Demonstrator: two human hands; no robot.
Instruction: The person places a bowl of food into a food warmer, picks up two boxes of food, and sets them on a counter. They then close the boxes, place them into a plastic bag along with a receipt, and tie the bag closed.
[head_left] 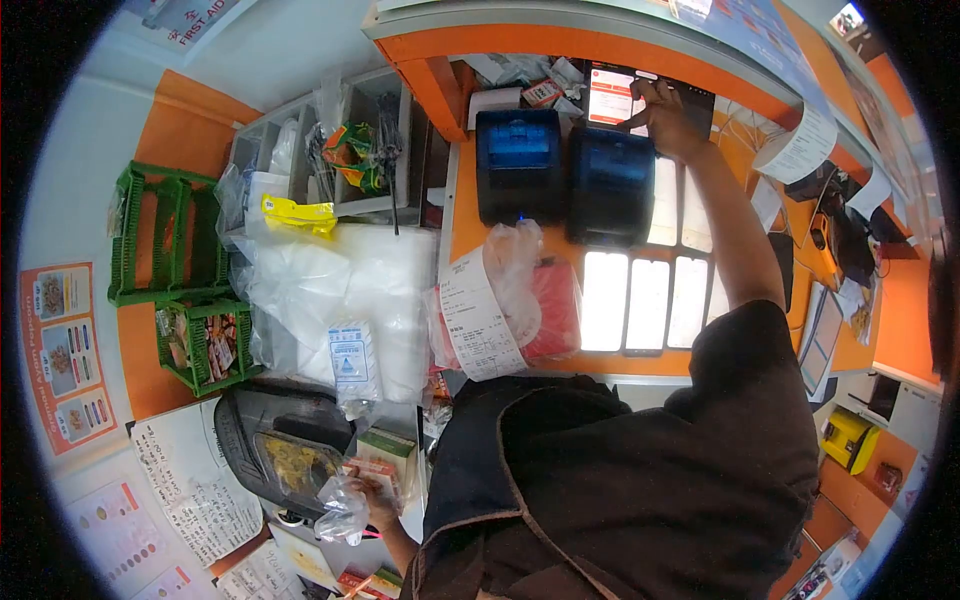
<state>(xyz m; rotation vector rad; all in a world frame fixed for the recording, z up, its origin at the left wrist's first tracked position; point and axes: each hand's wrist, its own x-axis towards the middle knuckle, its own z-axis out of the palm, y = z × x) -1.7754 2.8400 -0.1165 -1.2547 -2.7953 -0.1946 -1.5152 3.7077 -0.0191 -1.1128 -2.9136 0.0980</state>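
Observation:
At the back of the orange counter, my right hand (668, 115) reaches over a tablet (610, 95) with a lit red and white screen. Its fingers are partly stretched out over the screen's edge, holding nothing. Low on the left, my left hand (372, 500) is closed around the gathered top of a clear plastic bag (343, 515). Beside that hand lies a clear food container (295, 463) with yellow-brown food, on a black surface. A red item in a knotted clear bag (550, 315), with a printed receipt (480, 320) over it, sits at the counter's front edge.
Two black printers with blue lids (520, 165) stand before the tablet, beside several bright-screened phones (605, 300). Left of the counter are stacked white plastic bags (385, 290), a grey divided bin (350, 110) and green baskets (165, 235). An orange shelf frame (540, 42) overhangs the counter.

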